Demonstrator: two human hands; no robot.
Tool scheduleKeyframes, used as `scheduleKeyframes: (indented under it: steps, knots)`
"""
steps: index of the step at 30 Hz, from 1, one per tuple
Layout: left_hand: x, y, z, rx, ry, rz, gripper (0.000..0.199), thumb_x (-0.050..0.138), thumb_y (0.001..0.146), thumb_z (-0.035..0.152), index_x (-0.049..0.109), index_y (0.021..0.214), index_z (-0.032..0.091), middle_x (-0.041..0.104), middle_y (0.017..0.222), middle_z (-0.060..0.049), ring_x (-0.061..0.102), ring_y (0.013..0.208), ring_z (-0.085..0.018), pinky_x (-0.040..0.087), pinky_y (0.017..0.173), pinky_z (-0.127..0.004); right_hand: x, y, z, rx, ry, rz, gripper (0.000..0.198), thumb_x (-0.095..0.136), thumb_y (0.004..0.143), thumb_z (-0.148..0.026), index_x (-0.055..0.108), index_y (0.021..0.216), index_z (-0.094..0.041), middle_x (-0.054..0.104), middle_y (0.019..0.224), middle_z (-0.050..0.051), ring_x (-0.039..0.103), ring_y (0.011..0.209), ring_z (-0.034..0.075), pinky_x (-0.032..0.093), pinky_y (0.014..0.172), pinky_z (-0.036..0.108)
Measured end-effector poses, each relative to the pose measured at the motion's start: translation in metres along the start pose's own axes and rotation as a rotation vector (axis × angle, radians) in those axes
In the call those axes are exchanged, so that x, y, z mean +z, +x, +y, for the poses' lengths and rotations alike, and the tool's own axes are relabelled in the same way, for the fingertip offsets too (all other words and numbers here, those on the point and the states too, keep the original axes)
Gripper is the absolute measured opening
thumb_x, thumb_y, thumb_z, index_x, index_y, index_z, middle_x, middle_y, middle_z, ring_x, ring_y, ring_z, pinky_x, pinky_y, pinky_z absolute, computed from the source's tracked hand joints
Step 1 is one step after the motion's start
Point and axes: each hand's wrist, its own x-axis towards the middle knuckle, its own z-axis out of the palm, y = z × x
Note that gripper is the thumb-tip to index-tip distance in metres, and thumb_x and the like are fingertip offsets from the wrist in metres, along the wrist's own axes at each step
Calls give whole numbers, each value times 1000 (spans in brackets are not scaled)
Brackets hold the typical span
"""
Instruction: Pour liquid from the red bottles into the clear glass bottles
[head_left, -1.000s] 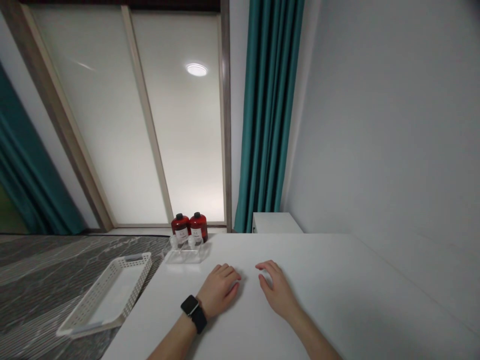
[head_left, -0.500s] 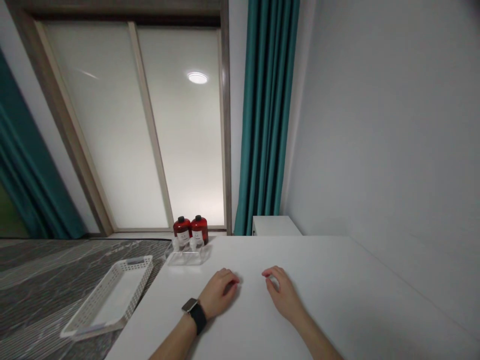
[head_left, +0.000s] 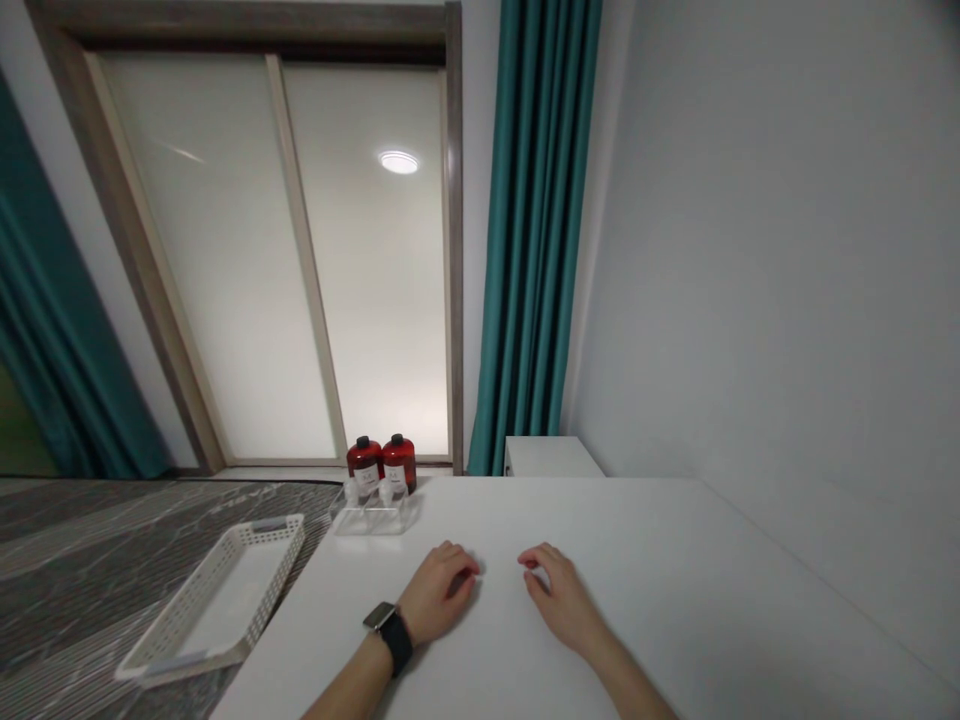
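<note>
My left hand [head_left: 441, 592] rests on the white table [head_left: 480, 668], its fingers loosely curled and the thumb a little apart from them. Nothing shows in it. A watch [head_left: 388, 632] with a dark strap is round that wrist. To its right, my right hand [head_left: 561, 598] also lies on the table, fingers bent, with a gap between thumb and forefinger and nothing held. Beyond my left hand, at the table's far left corner, two dark red bottles [head_left: 399, 462] with black caps and white labels stand behind a clear tray [head_left: 367, 522]. The tray holds small white-topped items, too small to name.
A white perforated basket [head_left: 259, 600] sits lower down, left of the table, over the grey patterned carpet [head_left: 67, 560]. Behind the table are a white cabinet [head_left: 551, 456], a teal curtain [head_left: 536, 250] and frosted sliding doors [head_left: 382, 300]. A wall [head_left: 772, 250] borders the right side.
My right hand has shifted slightly left, toward my left hand, and its thumb and forefinger stand a bit farther apart. My left hand has hardly moved. The view has tilted up a little.
</note>
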Motion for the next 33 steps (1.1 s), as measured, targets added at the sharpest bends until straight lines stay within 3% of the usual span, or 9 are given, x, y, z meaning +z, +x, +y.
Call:
scheduleKeyframes:
  steps: [33]
  knots:
    - [2,0,0,-2,18,-29,19,53,83,8,64,92,20,66,94,-5,57,93,-23,42,84,-37,-1,-2,-3,16,-39,-41,21,49,82,-15,65,93,-23,68,93,5,63,92,23,46,87,37]
